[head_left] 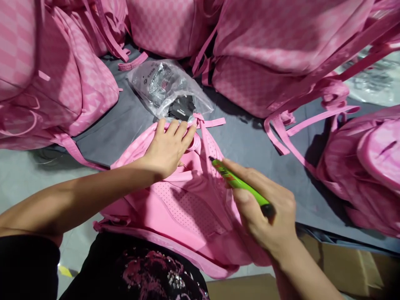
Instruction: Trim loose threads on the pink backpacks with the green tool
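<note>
A pink backpack [193, 200] lies in front of me with its padded, dotted panel facing up. My left hand [168, 143] rests on its upper edge, fingers spread and pressing down near a knotted strap [198, 121]. In my right hand [268, 208] is a green pen-shaped tool [237, 181] with a dark tip, black end and printed lettering; its exact kind is unclear. Its tip points at the shoulder strap [215, 154], but I cannot tell whether they touch. Just beyond my left fingertips sits a clear plastic bag [165, 83] with black tags [181, 107] at its mouth.
Checkered pink backpacks stand around the grey-covered table [262, 146]: one at left [90, 87], one at back [165, 25], a large one at back right [265, 54], another at right [375, 166]. Loose straps [281, 133] trail across the cloth. Brown cardboard [337, 262] lies below the table edge.
</note>
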Demonstrator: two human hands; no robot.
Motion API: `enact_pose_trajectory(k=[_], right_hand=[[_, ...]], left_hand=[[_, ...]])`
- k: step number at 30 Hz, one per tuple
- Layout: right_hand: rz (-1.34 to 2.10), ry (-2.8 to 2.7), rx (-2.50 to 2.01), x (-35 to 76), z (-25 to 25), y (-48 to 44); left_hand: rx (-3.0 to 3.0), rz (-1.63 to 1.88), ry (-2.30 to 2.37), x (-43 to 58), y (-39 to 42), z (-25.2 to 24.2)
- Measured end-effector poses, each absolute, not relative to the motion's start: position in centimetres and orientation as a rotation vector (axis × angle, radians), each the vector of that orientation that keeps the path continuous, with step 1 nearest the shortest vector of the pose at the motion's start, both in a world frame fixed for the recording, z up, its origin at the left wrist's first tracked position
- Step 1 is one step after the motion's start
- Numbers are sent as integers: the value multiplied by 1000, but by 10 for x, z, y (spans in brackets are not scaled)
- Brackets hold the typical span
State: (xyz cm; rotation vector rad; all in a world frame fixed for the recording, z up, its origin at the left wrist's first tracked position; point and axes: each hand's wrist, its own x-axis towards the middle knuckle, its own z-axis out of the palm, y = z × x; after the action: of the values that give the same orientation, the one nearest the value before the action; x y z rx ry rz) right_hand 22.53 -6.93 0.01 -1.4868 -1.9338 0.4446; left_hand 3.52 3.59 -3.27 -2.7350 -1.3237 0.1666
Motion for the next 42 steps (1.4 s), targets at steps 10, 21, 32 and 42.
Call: enact_pose_trajectory(k=[10,21,32,42], right_hand=[[1080,-2310,-1447,209,-4,-9],[1077,-2484,-1269,210,-1,-13],[1089,-2519,-1283,213,1,-11],[1122,-2531,-1262,208,4,-2]], left_hand=[[-2698,158,-1355,37,33,-29],[-2772,111,-1336,32,35,-30],[-2786,101,-1322,30,36,-30],[-2763,48,-1300,28,36,-35]])
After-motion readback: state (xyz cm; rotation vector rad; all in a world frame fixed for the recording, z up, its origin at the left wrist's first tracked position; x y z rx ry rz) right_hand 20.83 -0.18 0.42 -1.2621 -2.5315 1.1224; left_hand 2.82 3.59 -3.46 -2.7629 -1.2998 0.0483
